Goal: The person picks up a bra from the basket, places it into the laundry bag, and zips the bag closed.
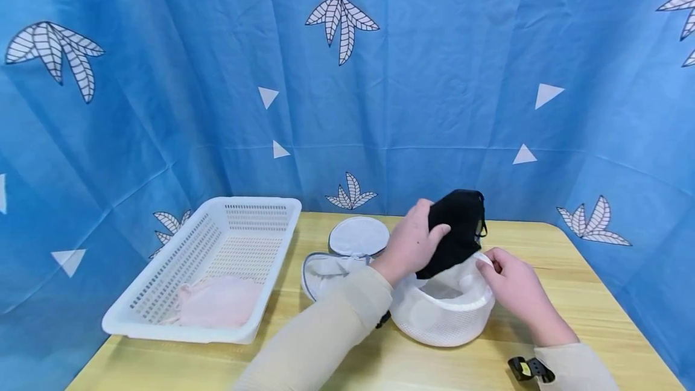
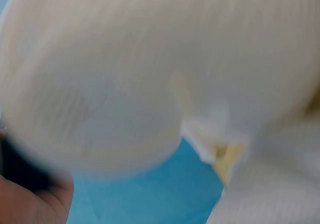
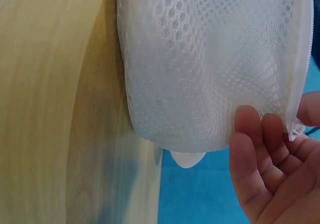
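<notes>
My left hand (image 1: 414, 240) grips a black cloth item (image 1: 458, 222) with a thin strap loop, holding it tilted over the opening of a white mesh laundry bag (image 1: 442, 321). The bag stands on the table with its top open. At its right side, my right hand (image 1: 513, 285) pinches the rim. In the right wrist view, the thumb and fingers of that hand (image 3: 280, 174) hold the zippered edge of the mesh bag (image 3: 170, 94). The left wrist view is blurred; the black cloth (image 2: 20, 159) shows beside the left hand (image 2: 30, 204) at lower left.
A white plastic basket (image 1: 282, 246) stands at the left, with a pale pink cloth (image 1: 219, 301) lying in it. Behind my left forearm lies another white zippered pouch (image 1: 320, 270), its round flap (image 1: 359, 235) folded back. A blue patterned curtain (image 1: 434, 107) hangs behind the wooden table (image 1: 581, 294).
</notes>
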The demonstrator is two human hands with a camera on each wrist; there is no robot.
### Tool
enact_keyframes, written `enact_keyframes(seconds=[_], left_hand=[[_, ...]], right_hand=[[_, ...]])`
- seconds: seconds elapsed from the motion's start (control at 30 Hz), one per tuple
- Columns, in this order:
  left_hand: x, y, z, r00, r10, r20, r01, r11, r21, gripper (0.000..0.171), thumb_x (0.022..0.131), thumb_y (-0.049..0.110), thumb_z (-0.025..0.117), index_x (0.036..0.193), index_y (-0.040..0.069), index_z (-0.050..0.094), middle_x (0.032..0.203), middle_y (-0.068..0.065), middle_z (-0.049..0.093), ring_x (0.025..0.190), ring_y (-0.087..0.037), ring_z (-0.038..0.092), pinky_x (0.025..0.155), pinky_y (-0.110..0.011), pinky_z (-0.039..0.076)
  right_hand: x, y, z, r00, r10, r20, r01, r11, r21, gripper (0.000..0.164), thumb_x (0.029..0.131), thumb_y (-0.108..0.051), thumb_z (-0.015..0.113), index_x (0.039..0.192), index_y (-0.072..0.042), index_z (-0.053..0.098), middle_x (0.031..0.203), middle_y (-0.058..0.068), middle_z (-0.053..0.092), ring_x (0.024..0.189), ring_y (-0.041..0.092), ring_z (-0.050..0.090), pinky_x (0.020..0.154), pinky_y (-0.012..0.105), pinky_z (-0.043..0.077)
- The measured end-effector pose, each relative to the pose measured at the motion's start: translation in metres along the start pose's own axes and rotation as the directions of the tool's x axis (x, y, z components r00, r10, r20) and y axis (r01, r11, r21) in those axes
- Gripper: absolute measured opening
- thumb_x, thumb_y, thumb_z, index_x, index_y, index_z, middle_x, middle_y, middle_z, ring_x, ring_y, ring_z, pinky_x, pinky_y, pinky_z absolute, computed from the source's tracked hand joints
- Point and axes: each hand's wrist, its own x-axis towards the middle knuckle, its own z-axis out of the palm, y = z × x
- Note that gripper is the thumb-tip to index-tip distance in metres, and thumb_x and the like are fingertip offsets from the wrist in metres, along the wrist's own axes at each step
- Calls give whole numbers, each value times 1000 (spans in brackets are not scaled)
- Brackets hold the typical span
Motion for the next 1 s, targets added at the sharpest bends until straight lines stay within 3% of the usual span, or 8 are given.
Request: enact_keyframes(seconds=[0.1,0.2,0.37,0.53,0.67,0.83,0.9,1.0], left_hand=[[-6,3,18,998,-17,54,18,1000,-18,38,104,36,58,132,13,48,121,-1,58,106,-12,60,91,-30,50],[-12,3,30,996,-14,92,8,998,67,39,104,36,59,133,14,48,118,-1,57,103,-13,62,87,-28,51],[-21,-5,43,990,44,136,-79,961,264,37,101,36,63,130,16,50,106,0,56,85,-11,61,72,-22,50],[-28,-13,48,971,144,188,-201,922,331,36,101,33,63,131,18,50,102,2,54,81,-8,57,62,-19,47],[-31,-20,49,937,248,246,-322,885,337,34,101,30,64,131,22,51,100,4,53,84,-7,55,59,-18,45],[-36,-26,53,877,348,332,-454,827,332,30,101,29,64,128,25,52,102,4,50,85,-7,53,62,-20,46],[-38,-28,56,844,383,376,-511,787,346,27,101,27,63,127,26,54,102,4,49,84,-7,51,61,-20,45],[-41,-27,62,786,424,450,-600,697,391,26,102,22,61,126,27,55,103,3,49,87,-8,49,61,-20,45]], right_hand=[[1,-1,0,1000,-16,-16,16,1000,-3,23,105,-28,53,90,-11,57,70,1,49,65,21,47,58,35,38],[3,1,0,999,-19,-30,19,1000,-9,22,103,-22,51,85,-12,55,71,2,51,69,23,50,61,37,39],[4,5,1,1000,25,-13,-24,998,49,24,104,-25,50,86,-12,57,73,3,54,71,22,52,62,36,42],[2,7,-1,995,90,50,-97,978,186,18,104,-16,46,92,-5,55,80,8,58,74,20,59,62,33,52],[1,8,-2,990,112,91,-134,948,287,21,106,-13,43,107,2,57,92,13,63,78,21,63,65,32,55],[2,8,-2,989,111,98,-138,929,344,23,106,-10,43,116,4,57,95,14,64,75,21,62,65,32,55],[3,7,-2,989,114,91,-137,937,320,23,108,-14,43,115,2,58,92,13,62,73,21,59,64,32,53],[3,5,-2,995,88,57,-99,963,250,26,109,-22,44,110,-1,61,89,9,61,76,20,56,65,32,48]])
